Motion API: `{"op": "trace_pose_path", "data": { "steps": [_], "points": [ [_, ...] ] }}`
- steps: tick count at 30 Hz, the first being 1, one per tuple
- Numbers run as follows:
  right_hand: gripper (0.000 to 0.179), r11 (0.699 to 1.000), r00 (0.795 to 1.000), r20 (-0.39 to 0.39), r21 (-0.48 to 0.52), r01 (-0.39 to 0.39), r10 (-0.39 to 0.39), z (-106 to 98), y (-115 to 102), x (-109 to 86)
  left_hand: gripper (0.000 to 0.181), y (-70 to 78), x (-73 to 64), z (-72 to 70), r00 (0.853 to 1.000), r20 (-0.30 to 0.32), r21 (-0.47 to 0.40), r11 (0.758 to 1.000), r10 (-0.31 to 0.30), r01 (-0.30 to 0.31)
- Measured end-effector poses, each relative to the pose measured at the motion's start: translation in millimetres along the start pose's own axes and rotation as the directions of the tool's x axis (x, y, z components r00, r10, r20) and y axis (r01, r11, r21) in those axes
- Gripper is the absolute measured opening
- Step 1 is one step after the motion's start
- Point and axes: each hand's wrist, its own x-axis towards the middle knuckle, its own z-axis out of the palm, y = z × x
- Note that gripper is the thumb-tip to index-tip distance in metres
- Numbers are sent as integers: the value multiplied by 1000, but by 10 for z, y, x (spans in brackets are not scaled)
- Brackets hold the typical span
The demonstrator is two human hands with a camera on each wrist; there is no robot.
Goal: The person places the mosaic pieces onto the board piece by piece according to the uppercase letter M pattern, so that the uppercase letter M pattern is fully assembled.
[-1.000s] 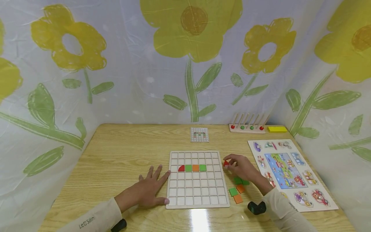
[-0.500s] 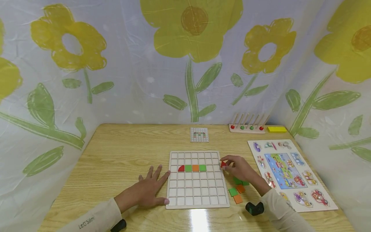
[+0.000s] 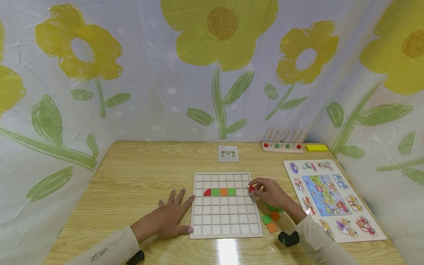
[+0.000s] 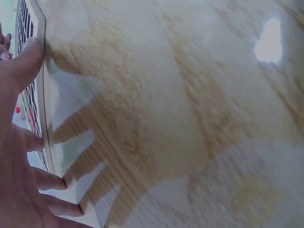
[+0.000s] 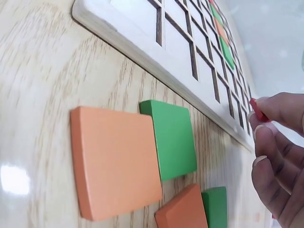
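A white grid board lies flat in the middle of the table. In one of its upper rows sit a red quarter-round tile, a green tile, an orange tile and another green tile. My right hand pinches a red tile between thumb and fingertips, over the board's right edge; the right wrist view shows this red tile edge-on. Fingers spread, my left hand rests at the board's left edge, its thumb at the lower corner.
Several loose orange and green tiles lie right of the board. A small pattern card is behind it. Farther right are a picture puzzle board, a peg stand with beads and a yellow block.
My right hand has moved left with the red tile, from beside the board to over its right edge. My left hand has stayed in place.
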Motion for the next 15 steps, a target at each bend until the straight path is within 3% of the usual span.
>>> {"op": "trace_pose_path", "data": {
  "steps": [8,15],
  "points": [
    [29,1000,1000,8,-19,2,-2,42,-23,36,101,4,-1,-6,1000,2,-3,1000,-4,4],
    [30,1000,1000,22,22,-11,11,93,-24,80,101,11,-16,-13,1000,-2,-13,1000,1,-1]
  ]
}}
